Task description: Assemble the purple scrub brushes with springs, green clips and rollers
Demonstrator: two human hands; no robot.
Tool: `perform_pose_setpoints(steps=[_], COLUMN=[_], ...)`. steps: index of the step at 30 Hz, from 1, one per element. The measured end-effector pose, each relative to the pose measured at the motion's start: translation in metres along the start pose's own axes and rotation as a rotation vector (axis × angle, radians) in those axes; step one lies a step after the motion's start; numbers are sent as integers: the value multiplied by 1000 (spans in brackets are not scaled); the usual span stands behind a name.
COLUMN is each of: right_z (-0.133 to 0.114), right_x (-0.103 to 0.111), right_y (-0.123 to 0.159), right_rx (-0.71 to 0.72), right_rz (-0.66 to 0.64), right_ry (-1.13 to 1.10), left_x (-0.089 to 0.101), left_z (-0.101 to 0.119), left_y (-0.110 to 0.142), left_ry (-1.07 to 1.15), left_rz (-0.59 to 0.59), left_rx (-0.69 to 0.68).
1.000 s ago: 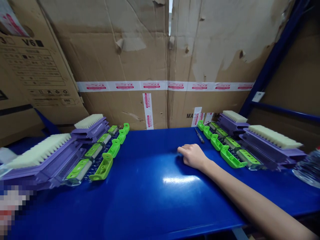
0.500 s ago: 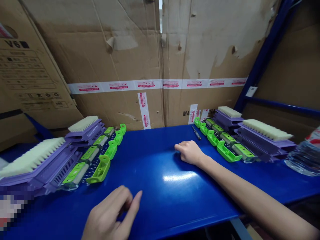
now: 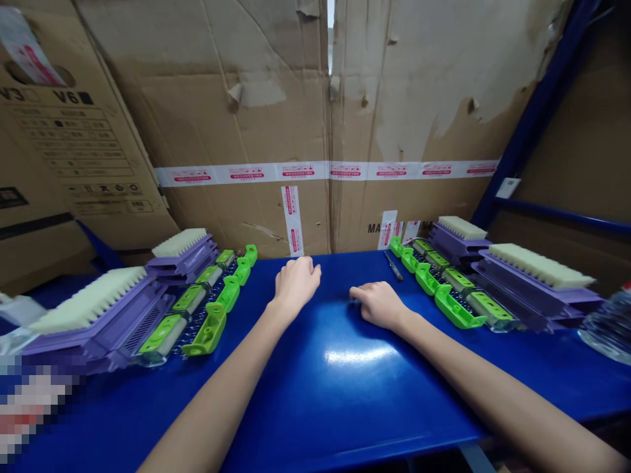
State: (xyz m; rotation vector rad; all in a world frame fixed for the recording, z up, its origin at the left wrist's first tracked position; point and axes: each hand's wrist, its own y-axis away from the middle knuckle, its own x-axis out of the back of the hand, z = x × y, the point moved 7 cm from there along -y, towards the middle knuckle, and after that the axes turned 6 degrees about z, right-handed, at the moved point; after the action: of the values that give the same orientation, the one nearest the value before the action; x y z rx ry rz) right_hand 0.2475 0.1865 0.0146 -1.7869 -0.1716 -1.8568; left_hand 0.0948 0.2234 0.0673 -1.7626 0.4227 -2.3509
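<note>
Apparently idle between handlings, with nothing visible in either the left hand [image 3: 296,284] or right hand [image 3: 378,304], both loosely clenched over the desk [image 3: 315,414]. Near the right, a dark screwdriver [image 3: 394,269]; left of both, green plastic brackets [image 3: 231,293]. For any pickup, uncurl first.

Cardboard backdrop [image 3: 236,131] — glossy blue tabletop [image 3: 355,407]

Both arms [image 3: 473,378] forward, fingers [image 3: 363,293] curled.
</note>
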Motion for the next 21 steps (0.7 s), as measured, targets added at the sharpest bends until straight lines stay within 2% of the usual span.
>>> perform_pose_setpoints(steps=[3, 7, 10, 14, 21], right_z=[1, 3, 4, 5, 6], right_x=[0, -1, -2, -3, -4], right_y=[0, -1, -1, -3, -13], right_rx=[-12, -25, -28, -28, -5], right_rz=[-11, -17, -16, -8, 11], right_ry=[-14, -34, -50, -59, -58], left_x=[-22, -37, -42, -52, -59], left_z=[-10, -23, -36, -60, -63], left_y=[-27, -47, -51, -55, -63], left_ry=[-33, -109, -186, -249, -274], left_rz=[-50, -49, -3, -33, -46], left_rx=[52, 22, -45, -12, -35])
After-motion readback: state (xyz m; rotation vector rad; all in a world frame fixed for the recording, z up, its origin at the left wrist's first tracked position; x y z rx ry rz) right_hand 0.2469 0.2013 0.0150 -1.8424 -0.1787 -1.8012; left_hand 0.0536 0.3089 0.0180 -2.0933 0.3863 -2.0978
